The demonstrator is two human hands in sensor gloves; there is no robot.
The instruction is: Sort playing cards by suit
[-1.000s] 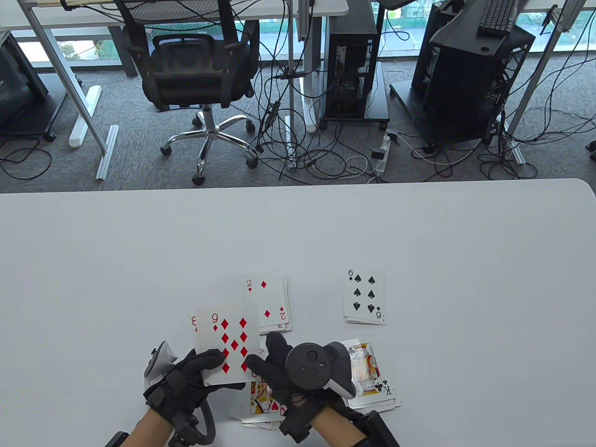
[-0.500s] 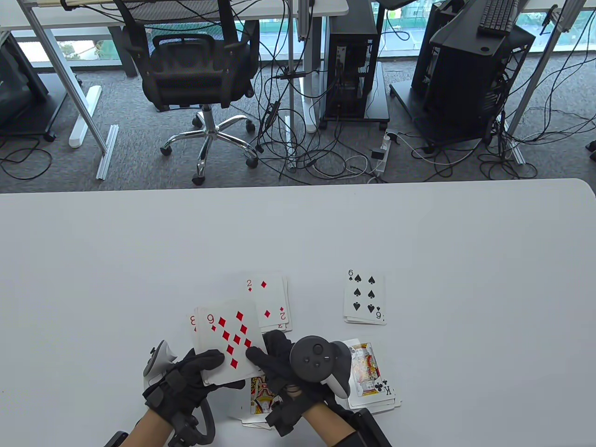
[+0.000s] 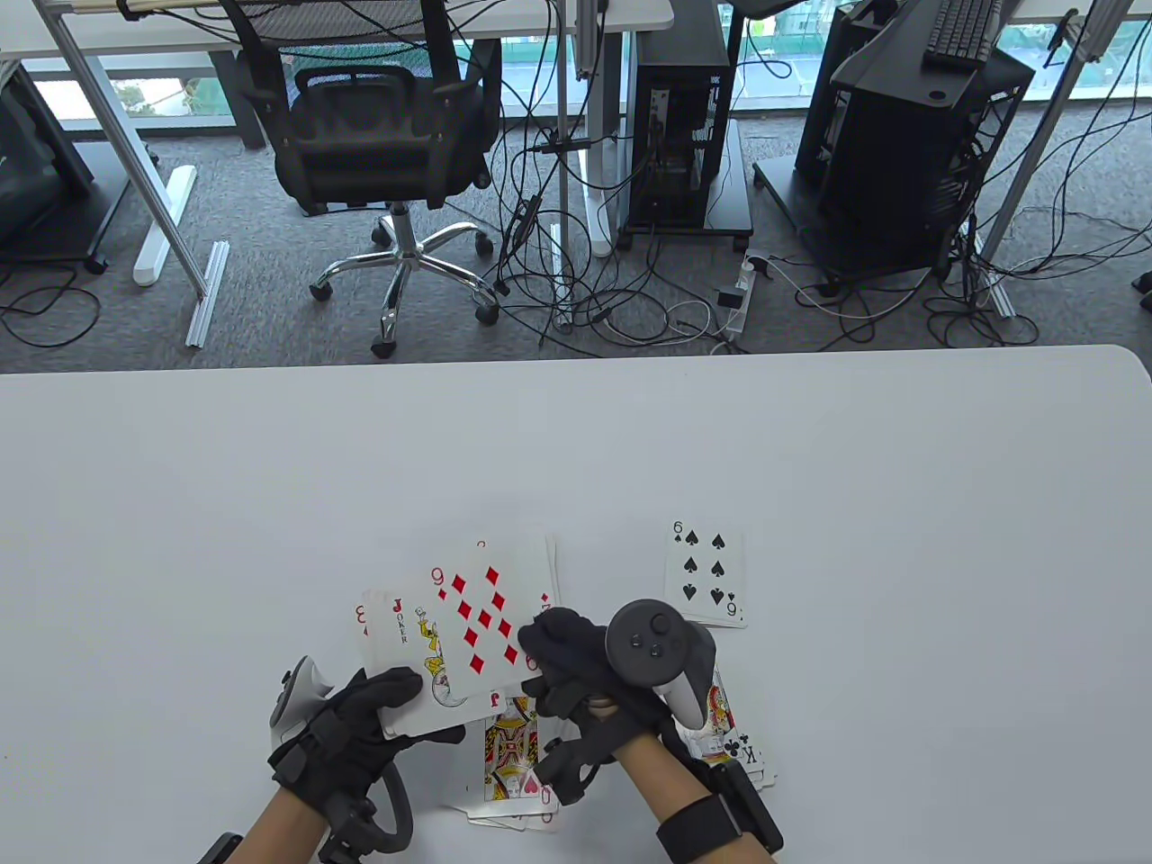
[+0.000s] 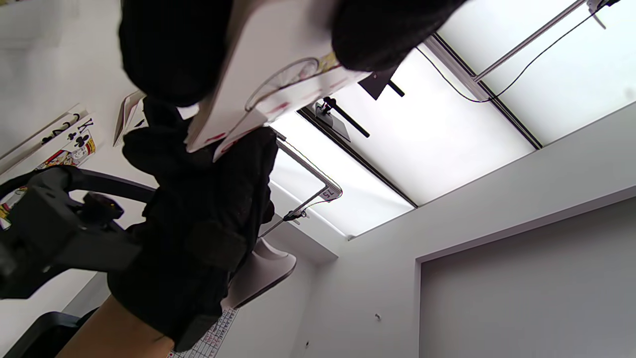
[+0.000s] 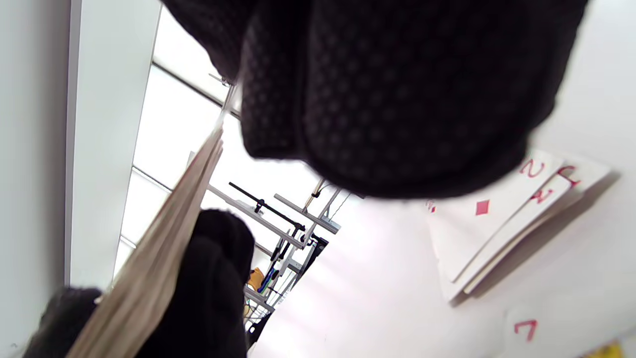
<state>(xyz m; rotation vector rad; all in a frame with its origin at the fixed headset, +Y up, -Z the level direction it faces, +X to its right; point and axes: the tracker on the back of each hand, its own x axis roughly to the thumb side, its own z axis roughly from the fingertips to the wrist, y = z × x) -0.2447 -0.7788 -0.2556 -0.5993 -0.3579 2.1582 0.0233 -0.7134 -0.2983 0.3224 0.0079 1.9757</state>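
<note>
Table view: your right hand (image 3: 576, 661) is pinching the nine-of-diamonds card (image 3: 477, 621) off the left hand's (image 3: 360, 729) gripped stack (image 3: 405, 657), uncovering a joker.

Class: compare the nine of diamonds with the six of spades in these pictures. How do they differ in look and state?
The nine of diamonds has red pips; the six of spades has black ones. The nine is pinched by the right hand and sits tilted above the diamond pile; the six lies flat and untouched, topping its own pile. Both are face up.
</note>
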